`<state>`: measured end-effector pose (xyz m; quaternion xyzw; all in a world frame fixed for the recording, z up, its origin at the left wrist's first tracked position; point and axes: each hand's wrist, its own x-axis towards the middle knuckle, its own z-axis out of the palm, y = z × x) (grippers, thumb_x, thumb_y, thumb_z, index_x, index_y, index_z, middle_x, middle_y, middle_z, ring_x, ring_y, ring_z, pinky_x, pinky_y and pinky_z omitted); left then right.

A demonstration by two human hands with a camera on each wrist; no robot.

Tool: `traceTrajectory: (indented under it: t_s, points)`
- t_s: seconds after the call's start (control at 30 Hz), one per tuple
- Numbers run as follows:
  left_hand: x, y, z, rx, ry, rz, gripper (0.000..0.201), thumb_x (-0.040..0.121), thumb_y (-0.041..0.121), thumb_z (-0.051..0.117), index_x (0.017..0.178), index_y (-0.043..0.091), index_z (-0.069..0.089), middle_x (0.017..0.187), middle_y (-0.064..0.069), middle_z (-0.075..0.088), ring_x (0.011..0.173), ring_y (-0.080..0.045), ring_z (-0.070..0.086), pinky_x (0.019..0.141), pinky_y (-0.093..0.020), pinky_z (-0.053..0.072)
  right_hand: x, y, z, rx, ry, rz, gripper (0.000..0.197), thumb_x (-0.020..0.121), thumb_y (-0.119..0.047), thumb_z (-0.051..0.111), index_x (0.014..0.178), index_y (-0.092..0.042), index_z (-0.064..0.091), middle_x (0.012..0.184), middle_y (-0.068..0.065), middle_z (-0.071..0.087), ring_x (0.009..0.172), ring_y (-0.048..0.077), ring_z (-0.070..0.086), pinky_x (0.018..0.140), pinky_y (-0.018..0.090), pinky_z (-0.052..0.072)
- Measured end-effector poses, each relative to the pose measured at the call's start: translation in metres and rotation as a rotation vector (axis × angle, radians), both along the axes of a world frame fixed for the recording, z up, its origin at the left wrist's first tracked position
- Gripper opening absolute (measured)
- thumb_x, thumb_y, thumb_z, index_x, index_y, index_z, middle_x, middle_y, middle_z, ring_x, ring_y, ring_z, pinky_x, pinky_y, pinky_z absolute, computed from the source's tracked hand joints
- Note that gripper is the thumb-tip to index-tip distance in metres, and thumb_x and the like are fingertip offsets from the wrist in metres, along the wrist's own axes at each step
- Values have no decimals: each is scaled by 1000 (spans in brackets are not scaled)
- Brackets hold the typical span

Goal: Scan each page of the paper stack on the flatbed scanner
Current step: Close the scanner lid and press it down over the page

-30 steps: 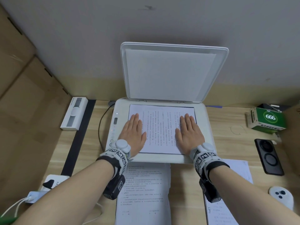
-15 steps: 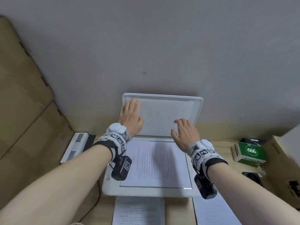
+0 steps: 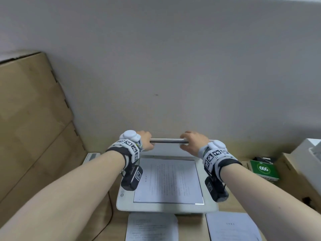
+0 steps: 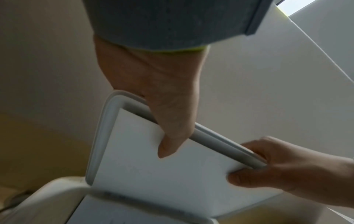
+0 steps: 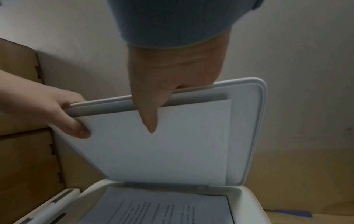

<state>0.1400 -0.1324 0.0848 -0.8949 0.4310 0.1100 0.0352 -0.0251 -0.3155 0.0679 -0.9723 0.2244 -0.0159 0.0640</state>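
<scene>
The white flatbed scanner [image 3: 166, 208] sits on the wooden desk with a printed page [image 3: 167, 180] lying on its glass. Its lid [image 3: 167, 141] is raised and appears edge-on in the head view. My left hand [image 3: 146, 141] grips the lid's top edge near the left corner, thumb on the white inner pad [image 4: 162, 174]. My right hand [image 3: 190, 141] grips the same edge further right, thumb [image 5: 149, 116] on the inner side of the lid [image 5: 172, 144]. The page [image 5: 162, 212] also shows under the lid in the right wrist view.
Two paper stacks lie in front of the scanner, one left [image 3: 151, 228] and one right [image 3: 231, 226]. A green box marked 666 [image 3: 263, 169] and a white box [image 3: 309, 153] stand at the right. Cardboard panels [image 3: 31, 127] line the left; the wall is close behind.
Both hands left the page, rose to the lid and took hold of its top edge. The lid has tipped forward from leaning back. The head view has tilted up.
</scene>
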Motion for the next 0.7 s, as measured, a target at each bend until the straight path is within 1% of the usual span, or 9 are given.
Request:
traceTrajectory:
  t_s: [0.07,0.17,0.23,0.3,0.4,0.47,0.53,0.63,0.7]
  points:
    - [-17,6,-7,54,58,-40,19,83,22,53,92,12,66,81,-6,63,72,-26,54,57,-25,37,-8,13,-5,11,121,-34,36,86,-42,62,120,-32,62,122,-4,64,108,24,61,85,35,51]
    - [-35,15,-33,156,140,-150,25,89,16,50,111,12,62,112,-10,65,89,-27,54,72,-27,38,-20,31,-26,85,241,28,39,84,-38,61,121,-26,64,122,-1,64,110,27,61,89,38,53]
    - [-41,21,-55,175,207,-192,39,93,23,50,131,14,52,138,-9,54,114,-27,54,90,-29,41,-28,40,-44,103,297,133,40,83,-38,59,117,-17,61,122,5,60,115,29,57,91,41,50]
    - [-50,32,-77,173,216,-220,59,90,38,55,141,14,40,145,-11,46,127,-29,49,103,-35,40,-41,49,-69,146,315,174,45,82,-45,58,117,-17,55,121,5,57,113,29,54,89,43,49]
    - [-63,49,-109,234,202,-271,94,83,54,61,154,13,14,160,-14,17,145,-32,23,115,-41,25,-61,60,-101,133,349,203,86,79,-65,59,148,-20,31,152,-1,35,134,24,37,103,43,42]
    - [-70,60,-131,235,173,-272,106,82,55,66,157,17,1,164,-10,-1,150,-31,5,118,-44,16,-70,67,-119,124,349,218,105,77,-74,59,155,-19,16,162,-3,17,145,23,22,115,43,31]
    - [-76,67,-155,210,163,-254,109,80,56,68,156,21,-2,164,-8,-8,150,-29,-2,119,-46,15,-76,73,-134,149,360,213,112,76,-78,58,157,-19,10,165,-2,7,150,22,12,119,41,23]
    - [-85,75,-176,228,289,-229,101,83,50,63,157,25,-2,162,-6,-17,150,-26,-13,121,-47,9,-82,81,-150,227,384,174,97,84,-78,46,157,-22,14,165,-4,3,150,20,10,119,41,23]
    - [-89,83,-186,155,328,-213,93,85,42,57,157,27,-1,162,-3,-19,149,-23,-16,120,-44,4,-85,86,-159,216,349,176,84,92,-71,37,156,-21,15,166,0,3,150,22,11,119,41,21]
